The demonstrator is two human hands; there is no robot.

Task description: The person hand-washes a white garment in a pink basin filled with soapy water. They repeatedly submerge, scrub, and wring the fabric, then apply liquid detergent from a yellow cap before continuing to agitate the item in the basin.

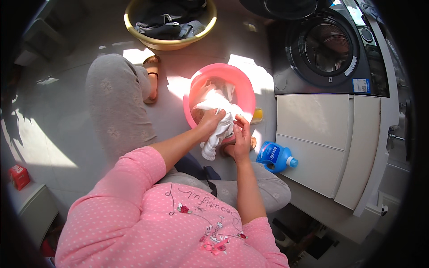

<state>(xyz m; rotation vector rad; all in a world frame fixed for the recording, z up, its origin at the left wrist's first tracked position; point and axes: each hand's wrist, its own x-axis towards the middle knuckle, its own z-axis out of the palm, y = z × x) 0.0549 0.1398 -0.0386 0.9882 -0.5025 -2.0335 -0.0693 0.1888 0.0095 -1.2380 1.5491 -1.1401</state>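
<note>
A white cloth garment [219,104] lies partly in a pink plastic basin [246,83] on the floor between my feet, and one end hangs over the near rim. My left hand [210,124] grips the garment at that rim, thumb on top. At the garment's right side is my right hand [242,135], its fingers bent and touching or very near the cloth; whether they pinch it is unclear. Water and more pale cloth show inside the basin.
A yellow basin [152,41] of dark clothes stands beyond. To the right are a washing machine [280,72] with its door open, white cabinets [311,120], a blue detergent bottle [273,155] and a yellow object [257,115]. A red box [20,177] sits far left.
</note>
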